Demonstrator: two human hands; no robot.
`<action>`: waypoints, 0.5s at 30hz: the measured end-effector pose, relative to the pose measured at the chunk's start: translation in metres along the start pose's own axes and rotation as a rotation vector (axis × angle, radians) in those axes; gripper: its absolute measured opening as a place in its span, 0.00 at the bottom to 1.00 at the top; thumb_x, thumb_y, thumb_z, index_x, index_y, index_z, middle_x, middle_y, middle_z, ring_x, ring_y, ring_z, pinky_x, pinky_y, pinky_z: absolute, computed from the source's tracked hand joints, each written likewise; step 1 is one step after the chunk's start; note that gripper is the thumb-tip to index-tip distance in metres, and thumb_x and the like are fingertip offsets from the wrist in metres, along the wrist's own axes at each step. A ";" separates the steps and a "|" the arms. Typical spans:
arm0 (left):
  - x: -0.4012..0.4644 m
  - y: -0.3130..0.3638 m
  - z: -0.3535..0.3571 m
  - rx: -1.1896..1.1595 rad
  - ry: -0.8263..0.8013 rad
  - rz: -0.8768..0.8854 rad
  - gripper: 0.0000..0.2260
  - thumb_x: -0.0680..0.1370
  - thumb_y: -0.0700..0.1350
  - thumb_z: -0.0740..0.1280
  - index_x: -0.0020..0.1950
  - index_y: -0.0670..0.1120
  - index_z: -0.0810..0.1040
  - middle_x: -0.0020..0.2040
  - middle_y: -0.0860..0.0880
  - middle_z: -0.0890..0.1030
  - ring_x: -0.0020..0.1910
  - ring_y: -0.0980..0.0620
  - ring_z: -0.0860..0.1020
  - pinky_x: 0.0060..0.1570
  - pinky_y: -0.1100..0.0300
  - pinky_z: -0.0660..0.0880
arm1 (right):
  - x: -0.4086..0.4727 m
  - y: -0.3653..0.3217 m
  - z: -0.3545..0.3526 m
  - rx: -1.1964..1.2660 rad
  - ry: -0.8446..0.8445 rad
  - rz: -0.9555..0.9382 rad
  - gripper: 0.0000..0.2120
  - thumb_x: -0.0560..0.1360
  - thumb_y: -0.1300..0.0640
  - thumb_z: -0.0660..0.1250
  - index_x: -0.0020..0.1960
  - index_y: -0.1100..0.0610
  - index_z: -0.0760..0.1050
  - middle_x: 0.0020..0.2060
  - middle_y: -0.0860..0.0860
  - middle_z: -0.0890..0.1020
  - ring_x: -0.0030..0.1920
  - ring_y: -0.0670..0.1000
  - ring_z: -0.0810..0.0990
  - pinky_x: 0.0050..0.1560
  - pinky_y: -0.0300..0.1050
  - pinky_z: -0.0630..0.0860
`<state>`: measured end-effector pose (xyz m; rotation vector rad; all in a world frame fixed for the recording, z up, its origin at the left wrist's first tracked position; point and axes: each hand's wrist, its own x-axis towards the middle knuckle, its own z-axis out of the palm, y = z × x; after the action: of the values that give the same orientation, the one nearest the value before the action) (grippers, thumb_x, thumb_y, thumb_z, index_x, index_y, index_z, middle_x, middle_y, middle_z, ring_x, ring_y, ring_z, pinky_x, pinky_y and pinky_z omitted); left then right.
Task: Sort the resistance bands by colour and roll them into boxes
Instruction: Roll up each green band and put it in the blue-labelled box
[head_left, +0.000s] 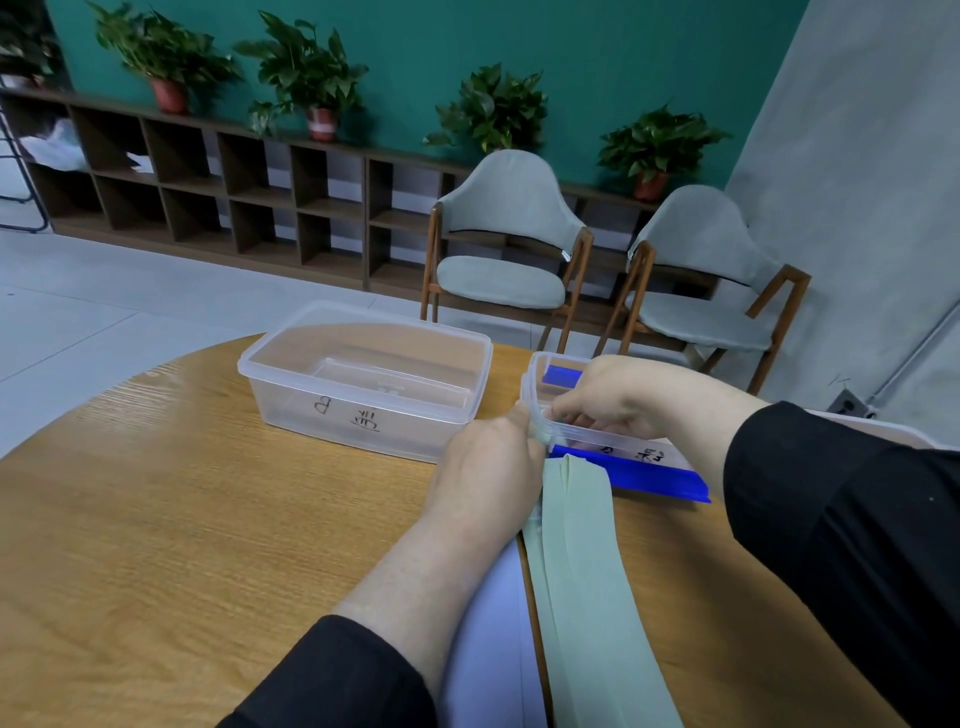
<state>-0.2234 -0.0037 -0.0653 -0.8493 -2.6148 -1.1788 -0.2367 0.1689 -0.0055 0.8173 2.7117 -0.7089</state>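
Evidently pinched green band end with left hand and right hand, starting roll. Laid remainder flat along counter for feeding.

1. A large box stands on the tabletop towards its far edge, left of the middle.
2. A smaller box stands to its right, near the far right edge, well apart from the large one.
3. A rolled band lies inside the smaller box, at its far end.
4. A flat band lies on the tabletop against the near side of the smaller box.
5. A long band runs from the near edge up to the smaller box's near left corner, crossing over the flat band's left end.
6. The left hand sits left of that band's far end; the right hand reaches over the smaller box's near rim.
7. A sheet lies under the left forearm at the near edge.
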 end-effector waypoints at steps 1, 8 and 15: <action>0.000 0.000 0.000 -0.001 0.015 0.000 0.16 0.79 0.43 0.59 0.64 0.49 0.78 0.43 0.44 0.80 0.43 0.43 0.73 0.38 0.56 0.63 | 0.000 0.000 0.000 -0.008 0.005 -0.001 0.17 0.68 0.45 0.77 0.50 0.53 0.79 0.44 0.52 0.86 0.47 0.54 0.85 0.54 0.52 0.81; -0.001 0.004 -0.004 0.015 0.061 0.034 0.10 0.77 0.41 0.59 0.54 0.48 0.78 0.30 0.53 0.65 0.38 0.45 0.67 0.36 0.55 0.60 | -0.003 0.002 0.001 -0.172 0.092 -0.023 0.13 0.72 0.43 0.73 0.46 0.52 0.77 0.40 0.50 0.84 0.43 0.51 0.83 0.50 0.48 0.81; -0.008 0.013 -0.017 -0.077 0.216 0.321 0.07 0.77 0.38 0.66 0.52 0.42 0.83 0.44 0.47 0.83 0.44 0.49 0.77 0.46 0.55 0.74 | -0.044 0.018 -0.006 -0.053 0.674 -0.490 0.14 0.81 0.49 0.61 0.41 0.52 0.78 0.32 0.47 0.79 0.36 0.49 0.80 0.37 0.50 0.78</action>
<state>-0.2107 -0.0128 -0.0482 -1.0441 -2.1769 -1.2100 -0.1904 0.1647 0.0076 0.4183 3.5905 -0.4984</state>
